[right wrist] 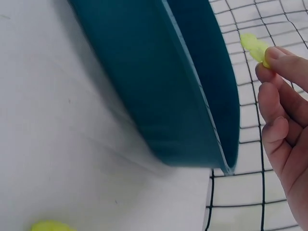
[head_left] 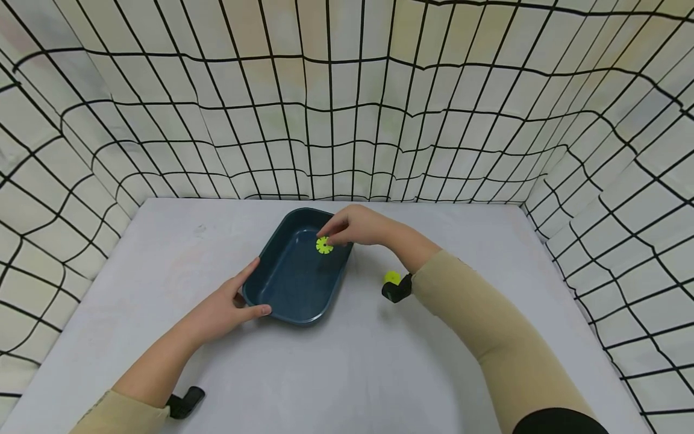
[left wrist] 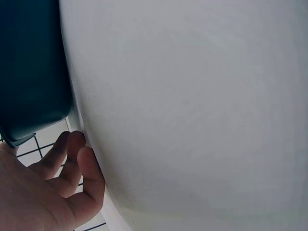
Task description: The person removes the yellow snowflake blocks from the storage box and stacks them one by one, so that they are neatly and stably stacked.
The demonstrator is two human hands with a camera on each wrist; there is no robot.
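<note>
A dark blue rectangular tray with raised walls stands on the white table. My left hand holds its near left corner, the thumb at the near rim and the index finger along the left side. The other fingers curl loosely beside it in the left wrist view. Over the tray's far right part, my right hand pinches a yellow-green interlocking disc with notched edges between thumb and index finger. From the right wrist view, this disc is seen nearly edge-on, above rim level.
A second yellow-green disc lies on the table right of the tray, partly covered by the black wrist camera. Black netting over pale walls stands at the back and both sides of the white table.
</note>
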